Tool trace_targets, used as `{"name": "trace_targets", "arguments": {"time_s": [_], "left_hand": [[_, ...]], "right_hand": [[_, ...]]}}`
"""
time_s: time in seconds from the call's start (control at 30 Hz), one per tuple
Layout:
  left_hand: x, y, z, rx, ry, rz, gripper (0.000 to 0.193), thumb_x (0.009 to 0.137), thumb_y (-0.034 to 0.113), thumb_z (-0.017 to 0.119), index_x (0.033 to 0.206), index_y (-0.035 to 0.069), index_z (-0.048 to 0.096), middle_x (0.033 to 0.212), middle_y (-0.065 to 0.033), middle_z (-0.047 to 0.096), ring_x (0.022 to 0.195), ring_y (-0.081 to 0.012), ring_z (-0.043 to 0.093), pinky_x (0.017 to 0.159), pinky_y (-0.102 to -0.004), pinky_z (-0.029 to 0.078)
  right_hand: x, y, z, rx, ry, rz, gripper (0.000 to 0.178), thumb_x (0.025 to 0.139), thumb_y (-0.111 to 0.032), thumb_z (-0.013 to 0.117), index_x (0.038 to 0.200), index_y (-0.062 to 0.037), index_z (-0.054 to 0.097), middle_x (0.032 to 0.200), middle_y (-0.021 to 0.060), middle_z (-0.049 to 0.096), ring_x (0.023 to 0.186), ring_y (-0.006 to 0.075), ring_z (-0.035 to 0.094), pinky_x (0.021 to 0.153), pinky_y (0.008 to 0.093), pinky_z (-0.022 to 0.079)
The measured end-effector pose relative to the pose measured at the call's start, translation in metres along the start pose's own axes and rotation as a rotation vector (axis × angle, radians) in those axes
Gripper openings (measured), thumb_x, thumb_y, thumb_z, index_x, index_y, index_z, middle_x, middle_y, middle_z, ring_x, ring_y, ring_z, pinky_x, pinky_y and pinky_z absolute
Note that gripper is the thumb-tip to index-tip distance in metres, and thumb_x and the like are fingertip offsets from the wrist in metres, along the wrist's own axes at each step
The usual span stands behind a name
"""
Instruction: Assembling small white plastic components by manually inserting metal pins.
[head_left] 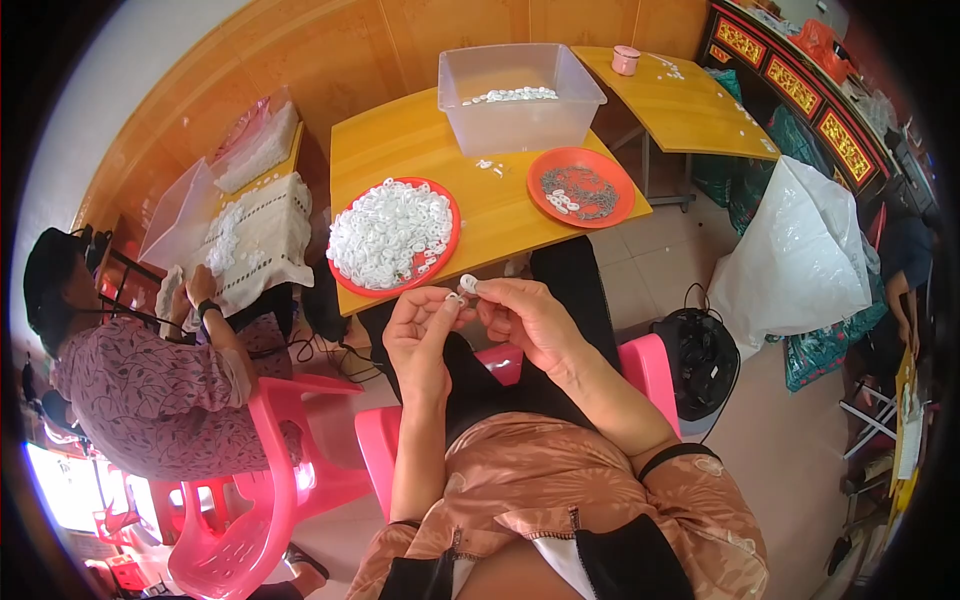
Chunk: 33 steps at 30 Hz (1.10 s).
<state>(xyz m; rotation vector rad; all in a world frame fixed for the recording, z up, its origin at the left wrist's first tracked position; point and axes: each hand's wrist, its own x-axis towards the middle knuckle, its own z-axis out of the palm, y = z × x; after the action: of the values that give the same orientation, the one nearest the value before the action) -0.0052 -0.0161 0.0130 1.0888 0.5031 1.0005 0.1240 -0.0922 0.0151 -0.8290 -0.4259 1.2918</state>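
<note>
Evidently the left hand [420,335] pinches a small white plastic tab [455,298], and the right hand [530,322] a second white tab [469,284] just beyond it; their touching and long axes I cannot tell. Ahead-left on the desk [490,215], nearer the left hand, lies the heaped red plate [457,228]; ahead-right, nearer the right, the orange-red dish [622,182].

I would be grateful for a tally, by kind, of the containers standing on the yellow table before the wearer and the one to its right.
Round red dishes: 2 (left dish, heaped with white pieces, and right dish)
Clear plastic bin: 1
Pink cup: 1
Total: 4
</note>
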Motion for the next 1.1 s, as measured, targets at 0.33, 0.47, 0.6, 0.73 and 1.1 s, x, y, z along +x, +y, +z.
{"name": "trace_targets", "arguments": {"time_s": [0.33, 0.47, 0.6, 0.73, 1.1], "left_hand": [[-0.003, -0.001, 0.0, 0.062, 0.001, 0.048, 0.011, 0.086, -0.003, 0.062, 0.097, -0.002, 0.059, 0.088, -0.0099, 0.068, 0.074, -0.0124, 0.065, 0.068, -0.021, 0.049], [-0.004, 0.0, 0.001, 0.086, 0.01, 0.047, 0.011, 0.086, -0.003, 0.062, 0.097, -0.002, 0.059, 0.087, -0.0089, 0.067, 0.074, -0.0118, 0.065, 0.068, -0.0205, 0.049], [-0.006, 0.002, 0.003, 0.117, -0.016, 0.068, 0.01, 0.087, -0.003, 0.062, 0.097, -0.003, 0.059, 0.086, -0.0085, 0.067, 0.075, -0.0117, 0.066, 0.069, -0.0207, 0.05], [-0.006, 0.001, 0.003, 0.134, -0.028, 0.086, 0.011, 0.087, -0.002, 0.063, 0.097, -0.003, 0.059, 0.086, -0.0087, 0.067, 0.075, -0.0116, 0.066, 0.068, -0.0213, 0.05], [-0.002, -0.013, -0.005, 0.065, -0.121, 0.162, 0.021, 0.086, 0.001, 0.066, 0.105, -0.002, 0.059, 0.091, -0.0071, 0.067, 0.081, -0.011, 0.064, 0.073, -0.0219, 0.049]], "right_hand": [[0.0, 0.005, -0.002, 0.028, -0.016, 0.002, 0.024, 0.09, -0.026, 0.063, 0.085, -0.0031, 0.068, 0.066, -0.0003, 0.057, 0.053, 0.0032, 0.041, 0.048, 0.019, 0.028], [-0.001, 0.004, 0.0, -0.213, 0.016, -0.19, 0.024, 0.092, -0.021, 0.061, 0.089, 0.0009, 0.069, 0.069, 0.0007, 0.06, 0.058, 0.0024, 0.046, 0.051, 0.0187, 0.034], [-0.007, 0.004, 0.004, -0.359, 0.037, -0.321, 0.023, 0.092, -0.017, 0.061, 0.098, 0.004, 0.069, 0.073, 0.002, 0.064, 0.064, 0.0021, 0.052, 0.054, 0.0174, 0.04], [-0.007, 0.005, 0.006, -0.375, 0.02, -0.349, 0.022, 0.092, -0.015, 0.062, 0.102, 0.0035, 0.069, 0.077, 0.0029, 0.066, 0.067, 0.0019, 0.055, 0.055, 0.0165, 0.042], [-0.015, 0.003, 0.007, -0.405, 0.003, -0.41, 0.021, 0.091, -0.016, 0.064, 0.099, 0.0027, 0.07, 0.075, 0.0015, 0.064, 0.067, 0.0035, 0.053, 0.057, 0.018, 0.041]]}}
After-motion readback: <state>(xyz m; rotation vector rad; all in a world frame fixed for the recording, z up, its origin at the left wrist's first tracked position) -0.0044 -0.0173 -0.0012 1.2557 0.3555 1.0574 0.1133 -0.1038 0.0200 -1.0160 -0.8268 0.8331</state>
